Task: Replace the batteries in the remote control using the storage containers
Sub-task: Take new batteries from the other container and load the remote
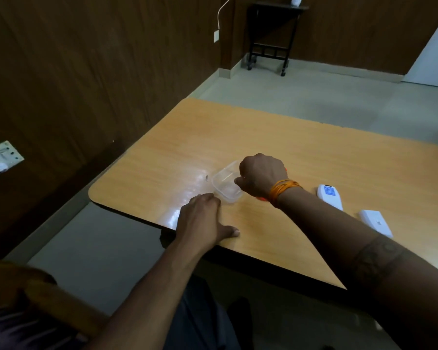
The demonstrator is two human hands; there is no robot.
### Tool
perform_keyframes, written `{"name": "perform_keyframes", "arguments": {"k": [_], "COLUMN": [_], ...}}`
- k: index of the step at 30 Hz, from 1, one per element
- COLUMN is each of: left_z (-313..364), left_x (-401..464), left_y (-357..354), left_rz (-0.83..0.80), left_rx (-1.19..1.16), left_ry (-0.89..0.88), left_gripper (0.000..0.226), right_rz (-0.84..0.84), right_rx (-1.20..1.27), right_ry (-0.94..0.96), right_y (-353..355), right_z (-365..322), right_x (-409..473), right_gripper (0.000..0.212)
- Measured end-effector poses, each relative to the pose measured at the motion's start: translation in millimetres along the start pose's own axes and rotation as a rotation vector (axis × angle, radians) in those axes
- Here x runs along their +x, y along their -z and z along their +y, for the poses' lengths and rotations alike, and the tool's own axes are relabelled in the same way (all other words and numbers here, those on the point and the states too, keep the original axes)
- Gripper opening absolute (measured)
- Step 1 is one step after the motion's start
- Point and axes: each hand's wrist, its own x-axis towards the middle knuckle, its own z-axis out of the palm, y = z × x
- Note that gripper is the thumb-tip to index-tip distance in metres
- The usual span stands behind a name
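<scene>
Centrally, the left hand (pixel 205 218) rests flat, fingers relaxed, beside the clear container (pixel 225 185) on the table (pixel 301 157), probably steadying it. The right hand (pixel 261 175) curls over it; whatever it grips is hidden. At right lie the remote control (pixel 329 197) and its cover (pixel 376 222).

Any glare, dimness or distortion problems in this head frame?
Head view: dim overall; window glare streaks the table left of the clear container, washing out its rim; wide-angle bending curves the table edges; both hands, left and right, are slightly soft.
</scene>
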Motion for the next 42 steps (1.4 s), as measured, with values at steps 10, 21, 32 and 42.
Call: {"name": "perform_keyframes", "arguments": {"k": [10, 21, 32, 42], "left_z": [-3, -3, -1, 9], "left_x": [4, 5, 7, -2], "left_y": [-5, -5, -1, -2], "left_rz": [0.01, 0.0, 0.007, -0.008], "left_rx": [-0.001, -0.007, -0.004, 0.088], "left_ry": [0.0, 0.01, 0.008, -0.037], "left_gripper": [0.075, 0.072, 0.072, 0.057], "right_rz": [-0.021, -0.068, -0.048, -0.009], "right_rx": [0.214, 0.031, 0.235, 1.037], "right_ry": [-0.171, -0.125, -0.147, -0.174], "right_y": [-8, -5, -22, -13], "right_z": [-11, 1, -3, 20], "right_x": [13, 23, 27, -6], "right_gripper": [0.01, 0.016, 0.022, 0.011]}}
